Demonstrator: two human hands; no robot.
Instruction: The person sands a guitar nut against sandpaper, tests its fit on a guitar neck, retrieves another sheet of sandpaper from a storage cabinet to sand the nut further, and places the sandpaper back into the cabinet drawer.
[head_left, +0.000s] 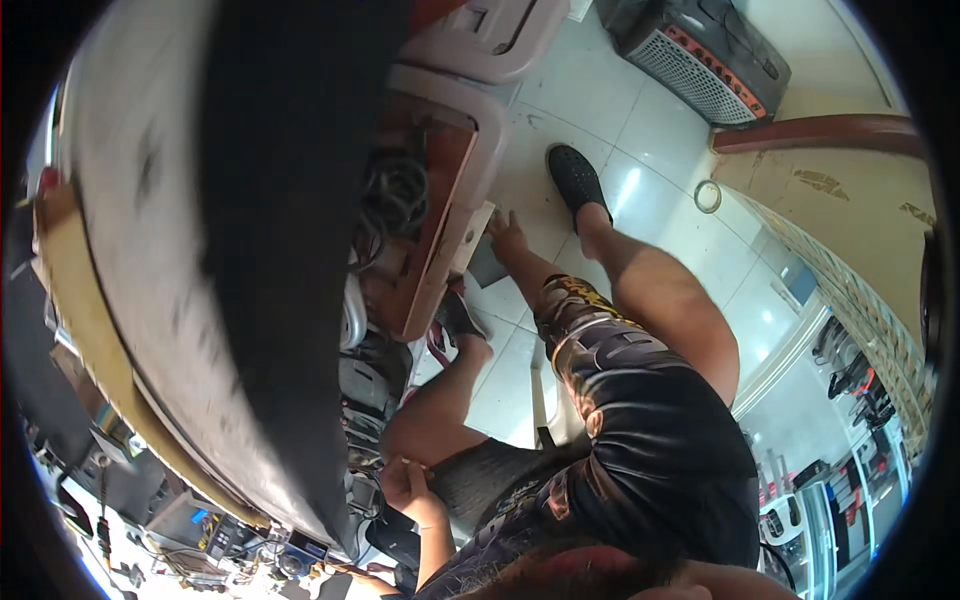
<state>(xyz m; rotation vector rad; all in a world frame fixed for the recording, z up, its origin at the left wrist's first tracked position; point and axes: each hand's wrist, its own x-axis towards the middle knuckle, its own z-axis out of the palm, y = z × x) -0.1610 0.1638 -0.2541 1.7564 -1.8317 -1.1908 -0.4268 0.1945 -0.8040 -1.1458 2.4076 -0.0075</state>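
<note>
My right hand reaches down with fingers apart, at the lower end of a pale panel on a brown plastic bin; I cannot tell whether the fingertips touch it. The bin holds coiled dark cables. My left hand is closed at my left knee, beside the hem of my dark shorts; what its fingers hold, if anything, is unclear. A dark grey piece lies below my right hand.
A dark table edge fills the left, with cluttered electronics and someone's forearm at the lower left. An amplifier stands upper right. A tape roll sits near a cream cabinet. A glass case stands right.
</note>
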